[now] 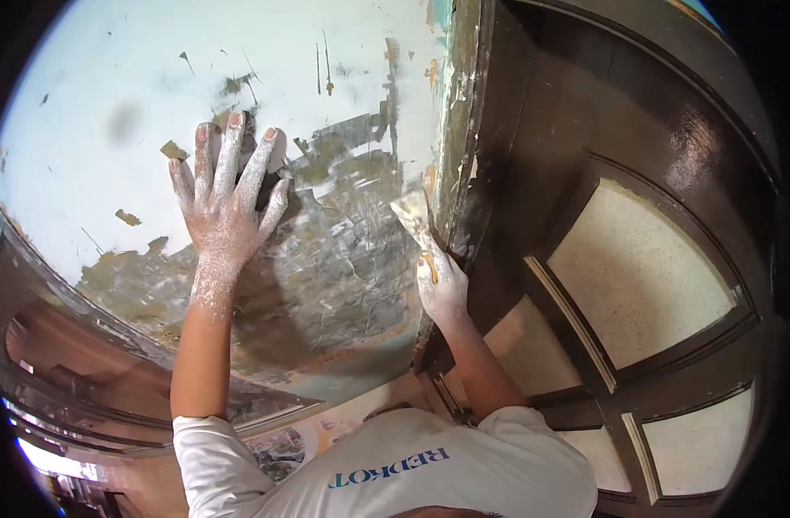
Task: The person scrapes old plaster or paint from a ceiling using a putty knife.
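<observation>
My left hand (225, 203), coated in white dust, lies against the wall (343, 224) with its fingers spread. Around it the white paint is scraped off in patches, baring a rough grey and brownish surface. In my right hand (445, 292), also dusty white, is a putty knife (410, 210), its handle wrapped by the fingers. The whitish, smeared blade points up and left, close over the scraped wall beside the door frame (464, 129).
A dark brown panelled door (602, 112) with pale panels fills the right side. Along the lower left runs a dark-framed opening (67, 311). My white shirt (395, 457) with blue lettering takes up the bottom.
</observation>
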The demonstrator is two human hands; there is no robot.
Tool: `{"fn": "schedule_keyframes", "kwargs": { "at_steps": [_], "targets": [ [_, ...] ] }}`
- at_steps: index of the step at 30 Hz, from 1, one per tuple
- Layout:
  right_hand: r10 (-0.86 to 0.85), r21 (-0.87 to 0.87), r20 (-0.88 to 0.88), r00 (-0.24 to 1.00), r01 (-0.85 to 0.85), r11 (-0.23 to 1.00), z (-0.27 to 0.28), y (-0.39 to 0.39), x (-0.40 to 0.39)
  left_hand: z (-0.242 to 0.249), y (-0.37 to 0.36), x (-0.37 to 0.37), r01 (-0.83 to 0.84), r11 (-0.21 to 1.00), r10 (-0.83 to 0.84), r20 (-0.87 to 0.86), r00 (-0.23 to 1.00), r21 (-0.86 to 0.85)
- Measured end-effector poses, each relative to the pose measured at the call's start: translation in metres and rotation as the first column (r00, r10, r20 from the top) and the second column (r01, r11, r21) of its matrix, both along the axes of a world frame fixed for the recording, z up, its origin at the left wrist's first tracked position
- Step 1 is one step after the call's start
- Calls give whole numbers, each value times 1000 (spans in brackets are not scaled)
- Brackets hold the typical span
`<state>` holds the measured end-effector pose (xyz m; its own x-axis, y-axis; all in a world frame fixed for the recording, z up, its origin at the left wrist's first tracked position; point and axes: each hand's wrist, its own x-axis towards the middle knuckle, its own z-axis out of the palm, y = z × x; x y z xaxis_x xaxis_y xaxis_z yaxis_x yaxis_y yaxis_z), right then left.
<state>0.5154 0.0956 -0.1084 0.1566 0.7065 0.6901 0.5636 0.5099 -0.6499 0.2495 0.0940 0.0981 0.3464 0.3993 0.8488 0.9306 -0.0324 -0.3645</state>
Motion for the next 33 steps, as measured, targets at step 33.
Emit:
{"fn": "schedule_keyframes", "kwargs": {
  "at_steps": [33],
  "targets": [
    [18, 102, 7, 1000, -19, 995, 44, 13, 5, 0, -1, 2, -33, 999, 33, 18, 999, -13]
  ]
}}
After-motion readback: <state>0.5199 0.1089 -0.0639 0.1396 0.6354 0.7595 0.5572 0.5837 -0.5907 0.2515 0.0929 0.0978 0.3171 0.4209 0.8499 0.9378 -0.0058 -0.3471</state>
